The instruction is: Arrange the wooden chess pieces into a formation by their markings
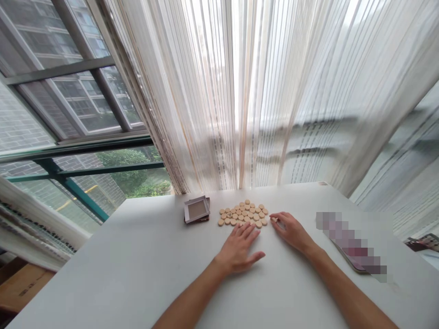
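Small round wooden pieces [243, 212] lie close together in a loose cluster near the far side of the white table. One marked piece [229, 214] shows a dark sign on its top; the others look plain. My left hand [239, 249] is spread palm down, with its fingertips at the near edge of the cluster, touching or just over the front pieces. At the cluster's right edge is my right hand [287, 228], its fingers slightly bent and a gap between thumb and forefinger. No piece shows in it.
An open shallow box [197, 209] stands left of the pieces, on top of something dark. On the right, a flat blurred-out object [353, 246] lies on the white table [137, 274]. Curtains [240, 91] hang behind the table, and a cardboard box [25, 288] sits lower left.
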The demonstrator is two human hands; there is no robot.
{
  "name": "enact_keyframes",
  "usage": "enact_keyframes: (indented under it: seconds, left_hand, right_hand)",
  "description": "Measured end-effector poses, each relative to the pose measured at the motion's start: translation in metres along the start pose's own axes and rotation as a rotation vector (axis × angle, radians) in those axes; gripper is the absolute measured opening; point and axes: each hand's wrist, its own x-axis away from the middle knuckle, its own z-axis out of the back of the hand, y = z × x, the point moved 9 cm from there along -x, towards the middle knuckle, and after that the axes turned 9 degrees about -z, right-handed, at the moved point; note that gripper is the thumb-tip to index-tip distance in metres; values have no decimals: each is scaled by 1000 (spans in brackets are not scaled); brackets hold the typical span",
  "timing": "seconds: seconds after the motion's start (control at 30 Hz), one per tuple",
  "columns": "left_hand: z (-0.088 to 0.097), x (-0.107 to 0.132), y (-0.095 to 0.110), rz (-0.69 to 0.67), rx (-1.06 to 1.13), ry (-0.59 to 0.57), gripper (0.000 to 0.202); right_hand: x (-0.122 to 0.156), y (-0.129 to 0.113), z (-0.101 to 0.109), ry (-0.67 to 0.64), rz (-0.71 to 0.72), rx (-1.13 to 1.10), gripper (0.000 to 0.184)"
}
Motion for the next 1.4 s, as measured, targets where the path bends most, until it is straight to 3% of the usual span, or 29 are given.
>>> enact_keyframes:
  seconds: [0.17, 0.3, 0.4, 0.57, 0.63, 0.73, 0.83, 1.0, 1.23, 1.4]
  left_hand:
    - [-15, -23, -11, 50, -19, -24, 67]
    - [-4, -19, -9, 46, -25, 24, 64]
    - [11, -5, 0, -36, -15, 74, 49]
    - [33, 31, -10, -42, 90, 234, 18]
    - [36, 44, -24, 37, 167, 305, 14]
    - [37, 57, -50, 224, 317, 415, 18]
    - [35, 61, -63, 332, 433, 479, 19]
    - [37, 59, -54, 275, 494, 498, 19]
    - [36, 61, -48, 246, 488, 488, 28]
    - [32, 59, -50, 243, 514, 452, 21]
  right_hand:
    - [4, 10, 8, -13, -119, -161, 32]
    - [4, 15, 10, -36, -175, -225, 33]
    - [7, 11, 5, -106, -215, -288, 34]
    - [29, -26, -34, -476, -259, -542, 41]
    - [42, -51, -52, -646, -237, -615, 39]
    - [48, -77, -69, -752, -255, -719, 37]
    - [39, -82, -86, -730, -411, -884, 37]
    - [26, -80, -111, -692, -621, -1190, 32]
    - [34, -78, -112, -661, -672, -1255, 28]
    - [36, -82, -107, -552, -558, -1128, 35]
